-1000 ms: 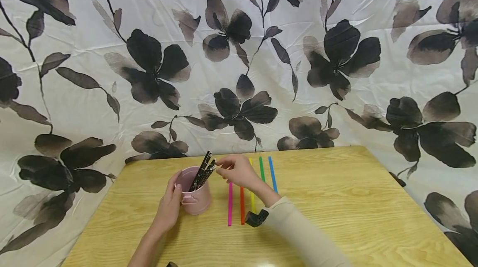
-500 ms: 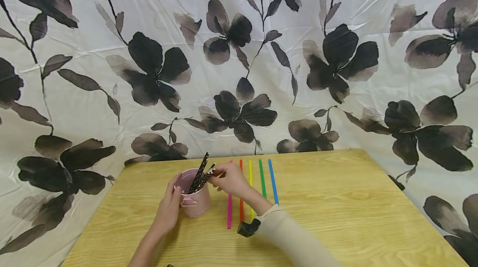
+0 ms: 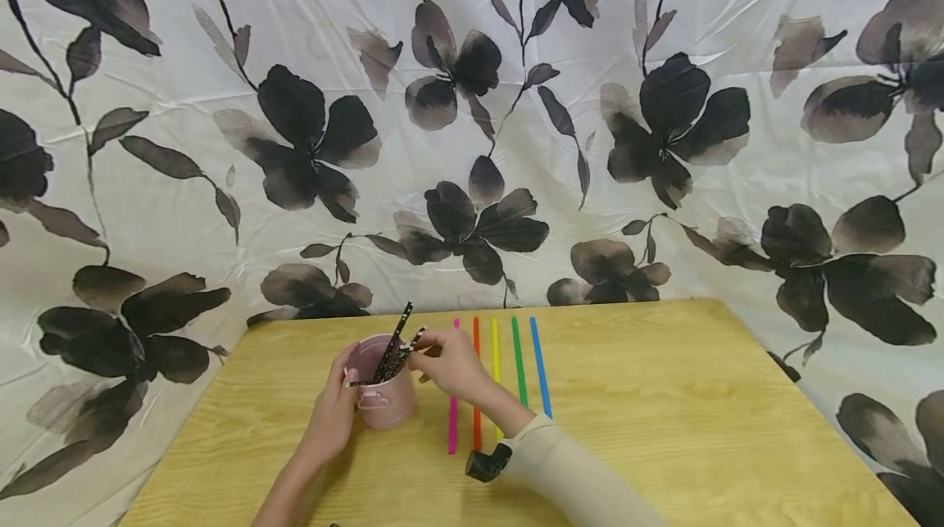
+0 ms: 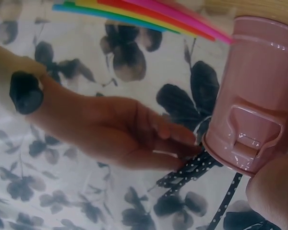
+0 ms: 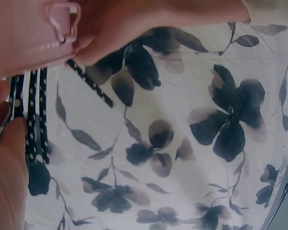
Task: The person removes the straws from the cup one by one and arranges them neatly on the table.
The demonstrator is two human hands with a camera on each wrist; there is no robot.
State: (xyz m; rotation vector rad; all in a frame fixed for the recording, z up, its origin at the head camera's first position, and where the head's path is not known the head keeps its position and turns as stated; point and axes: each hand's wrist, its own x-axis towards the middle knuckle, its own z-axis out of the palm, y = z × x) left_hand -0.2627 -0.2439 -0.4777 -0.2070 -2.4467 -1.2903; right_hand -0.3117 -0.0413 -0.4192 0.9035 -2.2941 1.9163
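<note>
While the left hand (image 3: pixel 333 414) holds the pink pot (image 3: pixel 389 408) on the table (image 3: pixel 664 429), fingers curled round its side, right hand (image 3: pixel 451 363) pinches among black dotted straws (image 3: pixel 396 338) leaning in it, near the rim; five coloured straws (image 3: pixel 519 355) lie right of pot.

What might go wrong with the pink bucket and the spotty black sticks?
The spotty black sticks lean different ways past the rim, so a bump might flip one out.

The right hand is pinching at the sticks while the left hand holds the pink bucket; if that hold slipped, the bucket might tip.

The right arm crosses above the coloured sticks, so it might brush their row crooked.
</note>
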